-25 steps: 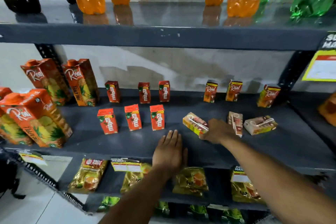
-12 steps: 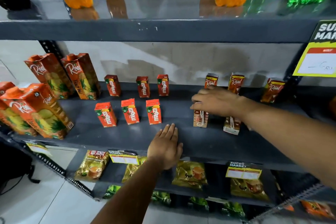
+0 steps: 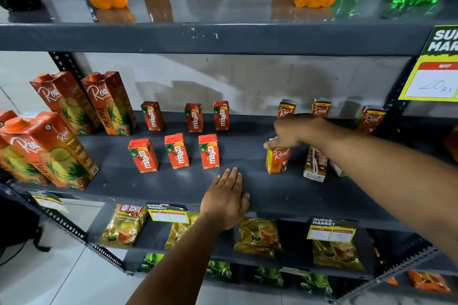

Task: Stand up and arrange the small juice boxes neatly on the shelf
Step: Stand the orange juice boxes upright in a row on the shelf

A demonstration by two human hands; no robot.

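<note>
One small orange-and-yellow cardboard Real juice box [image 3: 277, 160] stands upright on the dark grey metal shelf [image 3: 285, 195], its top pinched under the fingertips of the right hand [image 3: 295, 132], probably to square it with the front row. Just right of that grip a second small Real box [image 3: 314, 167] stands with its pale straw side forward; a third beyond it is mostly hidden by the forearm. Behind the grip, three more small Real boxes [image 3: 321, 109] line the back. Left of the grip, six small red Maaza boxes [image 3: 209, 151] stand in two rows of three. The left hand [image 3: 226, 199] lies flat and empty on the shelf's front edge, likely as a brace. Furthest left, four tall Real pineapple cartons [image 3: 110, 103] are in view
</note>
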